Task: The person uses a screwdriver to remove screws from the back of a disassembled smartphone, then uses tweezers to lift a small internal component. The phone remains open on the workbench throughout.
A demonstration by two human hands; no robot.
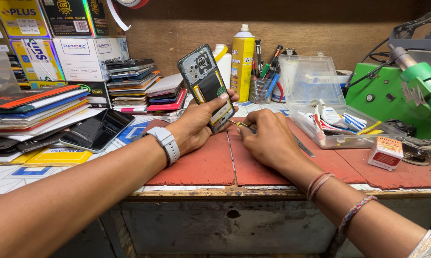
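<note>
The left hand (196, 125) grips an opened phone (207, 86) (back cover off, innards showing), holding it tilted above the red mat (210, 165). The right hand (268, 138) rests on the mat, fingers curled around what seems to be a thin metal tool (303, 146), its tip near the phone's lower edge.

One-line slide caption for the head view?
Left hand holds an opened phone upright over a red mat while the right hand grips a small tool beside it.
</note>
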